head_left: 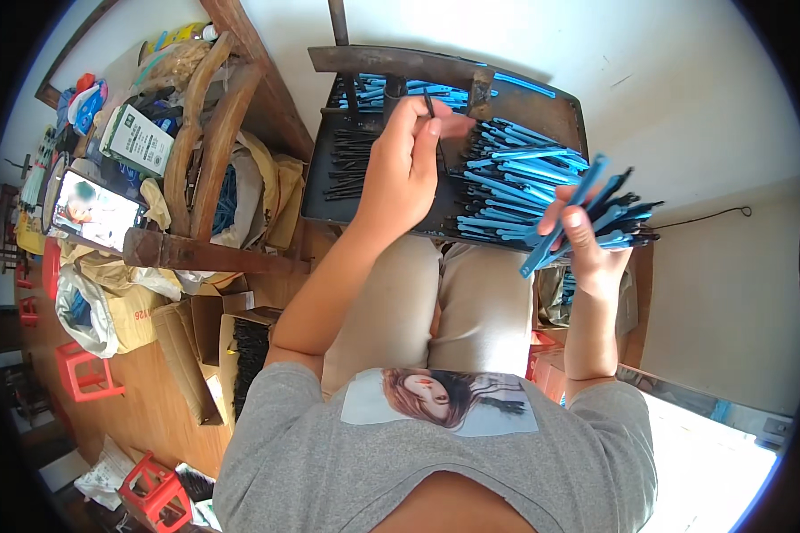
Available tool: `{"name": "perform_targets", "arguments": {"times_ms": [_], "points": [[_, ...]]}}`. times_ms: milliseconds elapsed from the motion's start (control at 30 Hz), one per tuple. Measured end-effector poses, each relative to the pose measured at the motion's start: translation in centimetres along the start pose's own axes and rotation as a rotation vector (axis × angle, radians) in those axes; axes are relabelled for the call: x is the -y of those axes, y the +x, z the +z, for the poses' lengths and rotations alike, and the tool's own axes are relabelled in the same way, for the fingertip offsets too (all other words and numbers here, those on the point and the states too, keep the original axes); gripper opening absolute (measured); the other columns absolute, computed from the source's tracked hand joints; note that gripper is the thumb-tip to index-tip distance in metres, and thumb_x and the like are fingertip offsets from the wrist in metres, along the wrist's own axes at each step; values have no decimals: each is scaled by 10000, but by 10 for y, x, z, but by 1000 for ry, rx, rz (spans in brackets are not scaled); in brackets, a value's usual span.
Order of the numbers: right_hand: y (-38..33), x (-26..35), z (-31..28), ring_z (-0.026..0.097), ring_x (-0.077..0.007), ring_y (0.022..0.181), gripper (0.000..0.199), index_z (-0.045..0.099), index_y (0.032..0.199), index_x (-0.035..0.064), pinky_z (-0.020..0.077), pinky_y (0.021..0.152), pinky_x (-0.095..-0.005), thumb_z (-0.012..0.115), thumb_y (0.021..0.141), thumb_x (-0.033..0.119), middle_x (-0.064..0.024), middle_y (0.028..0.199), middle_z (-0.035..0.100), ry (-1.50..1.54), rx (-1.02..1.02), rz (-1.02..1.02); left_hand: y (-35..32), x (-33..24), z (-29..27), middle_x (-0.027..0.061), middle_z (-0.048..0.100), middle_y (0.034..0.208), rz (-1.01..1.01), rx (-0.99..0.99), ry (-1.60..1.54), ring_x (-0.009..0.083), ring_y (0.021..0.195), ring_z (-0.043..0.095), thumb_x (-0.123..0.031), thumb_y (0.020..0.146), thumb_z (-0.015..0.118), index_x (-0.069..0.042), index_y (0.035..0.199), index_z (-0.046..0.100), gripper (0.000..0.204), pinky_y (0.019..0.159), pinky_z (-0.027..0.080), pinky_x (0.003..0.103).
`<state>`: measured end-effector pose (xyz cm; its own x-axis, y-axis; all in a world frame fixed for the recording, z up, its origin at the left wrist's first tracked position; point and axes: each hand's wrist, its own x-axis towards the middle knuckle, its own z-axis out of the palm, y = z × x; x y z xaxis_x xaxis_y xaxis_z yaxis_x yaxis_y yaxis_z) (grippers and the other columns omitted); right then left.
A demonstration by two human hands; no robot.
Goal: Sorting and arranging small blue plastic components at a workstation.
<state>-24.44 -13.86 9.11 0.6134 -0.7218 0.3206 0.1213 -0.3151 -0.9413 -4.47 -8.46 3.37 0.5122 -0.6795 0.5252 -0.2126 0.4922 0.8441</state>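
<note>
Glossy blue plastic sticks [587,213], a dark, matt metal tray [329,191], worn wooden chair [206,142].

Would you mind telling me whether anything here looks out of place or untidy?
Nothing looks damaged or spilled. The blue sticks lie crisscrossed on the dark tray, and those fanned in the right hand splay unevenly. The left hand pinches a thin black piece.

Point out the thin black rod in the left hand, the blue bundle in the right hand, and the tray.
thin black rod [429,103], head view, upper shaft
blue bundle [606,206], head view, middle
tray [316,191], head view, left rim
</note>
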Motion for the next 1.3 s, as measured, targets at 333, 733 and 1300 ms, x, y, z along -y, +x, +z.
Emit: {"name": "perform_targets", "arguments": {"times_ms": [333,733,1300], "points": [[31,-11,-13,667,-268,820,526,630,1019,-6,492,731,-298,628,500,-87,-159,873,667,-686,305,-309,16,14,2,139,677,836,-52,34,243,187,818,678,-27,890,544,37,922,596,89,689,498,260],[66,-37,-5,638,-308,921,588,632,1065,38,495,814,-321,624,496,-111,-153,992,658,-821,256,-302,18,22,4,163,678,819,-19,53,257,239,776,687,-10,860,562,35,941,617,107,644,509,271],[76,-52,3,660,-215,880,509,622,1031,-26,481,807,-279,577,534,-128,-145,929,676,-739,238,-277,16,26,3,180,643,774,21,20,291,320,678,639,-46,850,584,13,906,636,97,560,477,313]]}}
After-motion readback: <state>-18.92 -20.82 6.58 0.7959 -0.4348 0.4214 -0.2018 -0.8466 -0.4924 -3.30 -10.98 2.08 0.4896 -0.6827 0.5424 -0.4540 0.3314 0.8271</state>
